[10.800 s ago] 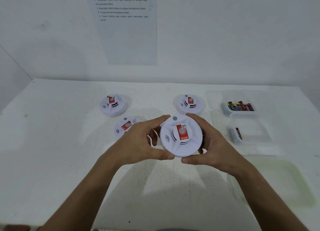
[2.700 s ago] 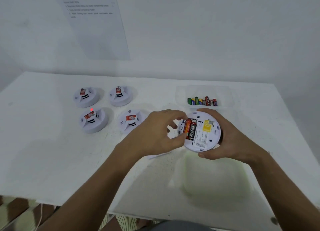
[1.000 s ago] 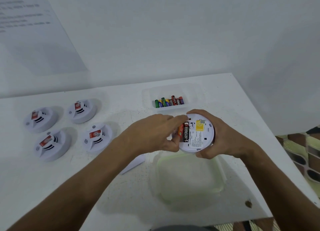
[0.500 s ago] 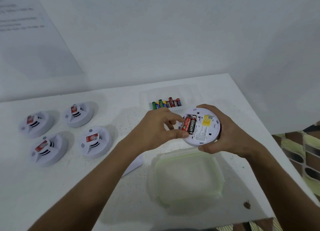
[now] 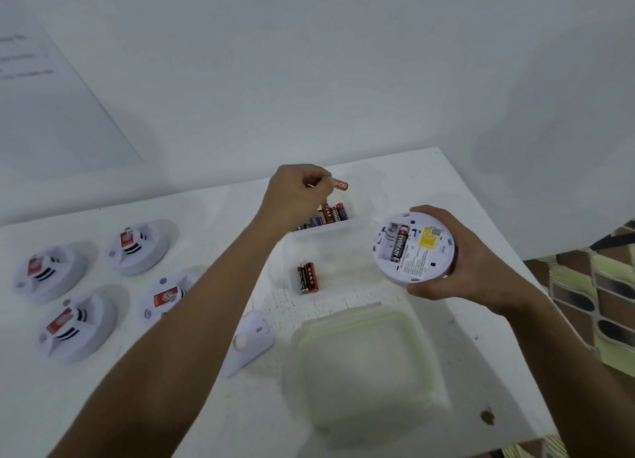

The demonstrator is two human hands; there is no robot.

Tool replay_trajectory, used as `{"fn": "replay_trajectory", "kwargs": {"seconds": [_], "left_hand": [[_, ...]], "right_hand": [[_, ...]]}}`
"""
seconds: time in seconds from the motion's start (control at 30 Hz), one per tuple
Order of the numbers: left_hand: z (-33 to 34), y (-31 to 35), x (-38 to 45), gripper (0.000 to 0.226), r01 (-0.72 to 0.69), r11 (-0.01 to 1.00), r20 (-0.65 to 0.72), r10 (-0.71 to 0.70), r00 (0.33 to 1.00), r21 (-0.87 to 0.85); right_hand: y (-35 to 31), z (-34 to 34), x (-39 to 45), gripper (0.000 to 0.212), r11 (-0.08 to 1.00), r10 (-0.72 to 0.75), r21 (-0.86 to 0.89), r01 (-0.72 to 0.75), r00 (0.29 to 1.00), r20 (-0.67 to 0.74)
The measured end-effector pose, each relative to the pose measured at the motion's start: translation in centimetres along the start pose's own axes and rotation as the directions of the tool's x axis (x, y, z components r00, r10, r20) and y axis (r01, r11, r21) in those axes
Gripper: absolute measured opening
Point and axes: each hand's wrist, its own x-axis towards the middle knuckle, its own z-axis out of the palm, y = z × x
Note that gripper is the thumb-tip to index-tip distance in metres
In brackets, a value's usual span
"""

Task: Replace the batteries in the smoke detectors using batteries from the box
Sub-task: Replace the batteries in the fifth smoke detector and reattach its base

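My left hand [image 5: 298, 191] is raised above the clear battery box [image 5: 357, 224] at the back of the white tabletop [image 5: 206, 406], fingers pinched on 1 red battery [image 5: 340, 185] that sticks out to the right. My right hand [image 5: 464, 261] grips an upturned smoke detector [image 5: 413, 248] in the air, well to the right of the box. Its open bay shows 1 black battery [image 5: 399, 244] seated, with an empty slot just to the left of it.

I judge the step in hand to be fitting this red battery into that empty slot. To do it well, I would check the polarity marks in the bay, turn the battery to match, press 1 end against the spring contact, then push the other end down flat. I would keep the detector level and steady in my right hand.

2 loose batteries [image 5: 307, 278] lie side by side on the tabletop in front of the box; I take them for used ones and would not mix them in. The detached cover [image 5: 252, 337] lies near my left forearm, beside a translucent lid [image 5: 367, 368]. 4 more detectors [image 5: 75, 323] sit face up at the left.
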Motion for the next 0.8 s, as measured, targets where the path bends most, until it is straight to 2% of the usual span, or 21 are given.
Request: {"fn": "replay_trajectory", "kwargs": {"seconds": [0.2,0.43,0.67,0.8], "left_hand": [[2.6,-3.2,5.3,0.013,0.119,0.987,0.163,-0.136,0.977,0.110],[4.3,-4.0,6.8,0.022,0.030,0.943,0.310,-0.139,0.941,0.332],[4.3,-3.9,5.9,0.029,-0.029,0.910,0.256,-0.086,0.963,0.414],[2.9,-1.2,2.5,0.020,-0.092,0.963,0.202,0.040,0.979,0.252]], "right_hand": [[0.5,-0.9,-0.2,0.092,0.999,0.024,0.035,-0.023,1.000,-0.020],[1.4,-1.2,-0.1,0.092,0.999,0.031,0.036,-0.030,0.999,-0.021],[1.4,-0.9,0.2,0.092,0.999,0.023,0.042,-0.023,1.000,-0.011],[0.9,-0.8,0.4,0.093,0.999,0.001,0.034,-0.001,1.000,0.002]]}}
